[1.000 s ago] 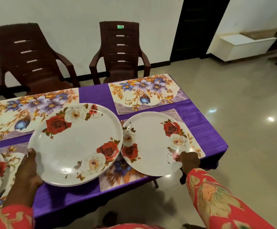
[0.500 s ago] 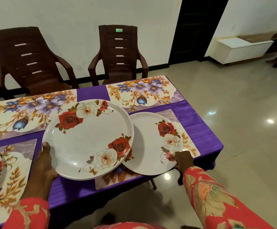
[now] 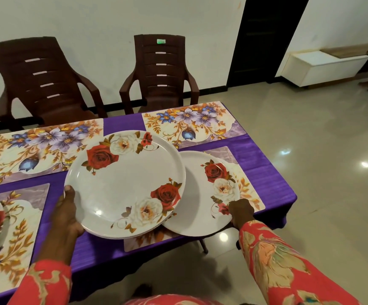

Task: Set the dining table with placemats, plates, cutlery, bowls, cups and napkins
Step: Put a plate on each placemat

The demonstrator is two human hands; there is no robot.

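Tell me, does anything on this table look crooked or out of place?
The plate under the right hand sits off-centre on its placemat, its near rim jutting past the table edge. Nothing looks spilled or broken. The left hand holds a stack of plates.

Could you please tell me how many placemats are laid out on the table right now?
4: far left placemat, far right placemat, near left placemat, and near right placemat, mostly covered by a plate. More may lie beyond the frame's left edge.
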